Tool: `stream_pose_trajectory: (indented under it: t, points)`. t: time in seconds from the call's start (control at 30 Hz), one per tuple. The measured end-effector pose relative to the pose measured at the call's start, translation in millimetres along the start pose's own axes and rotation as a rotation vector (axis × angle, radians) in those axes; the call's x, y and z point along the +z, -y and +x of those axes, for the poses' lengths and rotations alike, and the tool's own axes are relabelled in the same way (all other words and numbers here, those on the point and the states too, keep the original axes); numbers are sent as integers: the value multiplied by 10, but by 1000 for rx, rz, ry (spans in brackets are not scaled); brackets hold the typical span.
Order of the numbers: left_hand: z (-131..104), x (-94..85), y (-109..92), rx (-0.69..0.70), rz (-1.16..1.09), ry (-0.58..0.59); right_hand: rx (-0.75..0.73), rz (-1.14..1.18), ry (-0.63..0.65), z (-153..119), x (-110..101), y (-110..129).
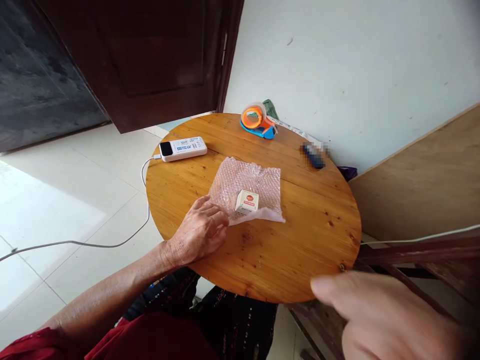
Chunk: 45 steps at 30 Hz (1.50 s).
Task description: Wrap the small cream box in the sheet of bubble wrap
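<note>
A round wooden desk [300,240] fills the middle of the view, standing on pale floor tiles beside a white wall, with a dark wooden door [150,60] behind it.

A sheet of bubble wrap [240,180] lies flat near the desk's centre, its near edge turned up slightly into a fold. A small box [247,202] with a red and white label sits on the near part of the sheet, just behind that fold.

The person's left hand [200,231] rests palm down on the desk, its fingers [219,220] spread a little apart and pressing on the near left corner of the bubble wrap; they clamp nothing. The box is just beside those fingertips, apart from them.

The right hand [386,320] hangs blurred and close to the camera at the lower right, off the desk's near edge, well apart from the wrap. Whether it holds anything cannot be told.

At the far left of the desk lies a white power bank [183,148], with a white cable [112,240] running off the edge and across the floor. At the far edge stands an orange and blue tape dispenser [258,121]. A small dark object [313,156], blurred, lies to the far right near the wall.
</note>
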<state>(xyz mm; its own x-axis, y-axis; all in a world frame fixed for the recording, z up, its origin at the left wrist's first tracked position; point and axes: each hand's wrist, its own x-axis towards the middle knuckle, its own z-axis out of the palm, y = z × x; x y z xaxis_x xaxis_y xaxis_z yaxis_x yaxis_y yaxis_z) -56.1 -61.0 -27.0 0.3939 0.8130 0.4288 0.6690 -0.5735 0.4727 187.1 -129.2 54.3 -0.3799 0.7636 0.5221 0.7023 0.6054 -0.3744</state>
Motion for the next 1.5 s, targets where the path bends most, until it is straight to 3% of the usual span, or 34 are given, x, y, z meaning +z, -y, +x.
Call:
stream_pose_trajectory:
  t: [0.07,0.13,0.23,0.33,0.43,0.6,0.77,0.87,0.97,1.07,1.27,1.5]
  points:
    - [77,-9,-4,16,-16,-6,-34,-46,13,130,183,-98]
    - [158,-19,-11,31,-20,-11,-102,-119,122,257,404,-189]
    - [267,-48,-22,55,-11,-6,-51,-262,165,377,636,-335]
    - [343,-84,-13,90,-9,33,-1,-329,116,466,654,-444]
    - [385,-96,17,90,-2,51,-30,-327,146,585,599,-525]
    - [408,-71,101,35,36,121,23,-118,291,722,645,-752]
    - [520,23,170,-68,-22,54,141,178,222,795,722,-970]
    - [662,118,178,-168,-73,33,224,338,260,876,796,-1049]
    - [770,194,176,-300,-169,56,310,372,319,919,871,-1077]
    - [784,209,169,-393,-272,77,336,363,290,869,900,-1045]
    - [668,133,115,-396,-347,162,355,364,258,649,874,-879]
    - [653,144,99,-405,-342,156,467,391,196,602,901,-816]
